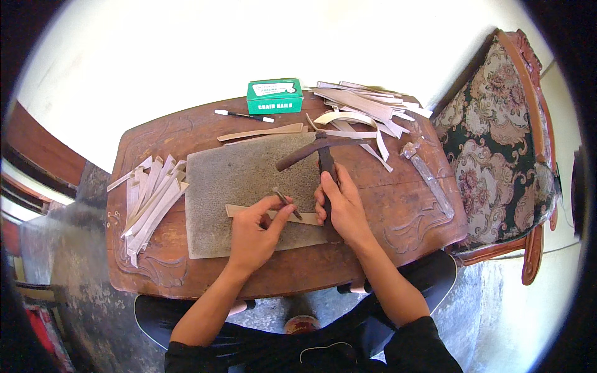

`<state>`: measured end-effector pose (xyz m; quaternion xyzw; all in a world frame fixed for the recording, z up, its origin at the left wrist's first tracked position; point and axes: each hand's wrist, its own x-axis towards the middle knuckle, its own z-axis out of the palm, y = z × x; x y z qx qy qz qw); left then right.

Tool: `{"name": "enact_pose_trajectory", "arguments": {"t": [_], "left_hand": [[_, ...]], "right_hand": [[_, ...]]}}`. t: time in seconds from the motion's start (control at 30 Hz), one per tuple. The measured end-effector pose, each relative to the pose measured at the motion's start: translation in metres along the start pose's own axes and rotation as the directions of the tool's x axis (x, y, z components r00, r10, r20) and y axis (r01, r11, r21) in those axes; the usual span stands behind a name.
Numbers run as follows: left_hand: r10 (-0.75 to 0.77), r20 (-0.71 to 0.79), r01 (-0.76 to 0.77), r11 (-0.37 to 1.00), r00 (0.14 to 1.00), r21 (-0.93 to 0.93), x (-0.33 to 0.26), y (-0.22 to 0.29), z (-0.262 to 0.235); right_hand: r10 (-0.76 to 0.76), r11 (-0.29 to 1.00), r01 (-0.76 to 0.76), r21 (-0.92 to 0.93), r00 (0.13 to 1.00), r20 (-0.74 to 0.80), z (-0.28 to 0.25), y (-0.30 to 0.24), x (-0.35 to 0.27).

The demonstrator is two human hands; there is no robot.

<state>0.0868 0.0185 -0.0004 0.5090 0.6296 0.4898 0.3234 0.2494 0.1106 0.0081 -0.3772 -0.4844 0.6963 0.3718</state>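
My left hand [254, 231] pinches a small metal punch [286, 203], tip down on a tan strip [239, 211] that lies across a grey stone slab [236, 180]. Gripping the dark handle of a hammer [317, 149] is my right hand [341, 205]. The hammer's curved head is raised over the slab, just above and right of the punch. Both hands sit close together at the slab's near right corner.
The slab rests on a carved wooden table [398, 205]. Cut tan strips pile at the left [149, 199] and at the back right [360, 105]. A green box [274, 95], a pen [244, 115] and a clear-handled tool [429, 177] lie on the table. An upholstered chair [497, 137] stands to the right.
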Motion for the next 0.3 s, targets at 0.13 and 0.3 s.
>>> {"name": "enact_pose_trajectory", "arguments": {"t": [0.13,0.3], "left_hand": [[0.004,-0.022,-0.004,1.0,1.0,0.007,-0.0001,0.0068,0.0009],[0.109,-0.011,-0.107,0.986,0.994,0.131,-0.0027,0.0038,0.0014]], "right_hand": [[-0.005,1.0,0.005,-0.01,1.0,0.004,-0.0022,0.0013,0.0006],[0.002,1.0,-0.002,-0.001,1.0,0.009,-0.0009,0.0009,0.0003]]}}
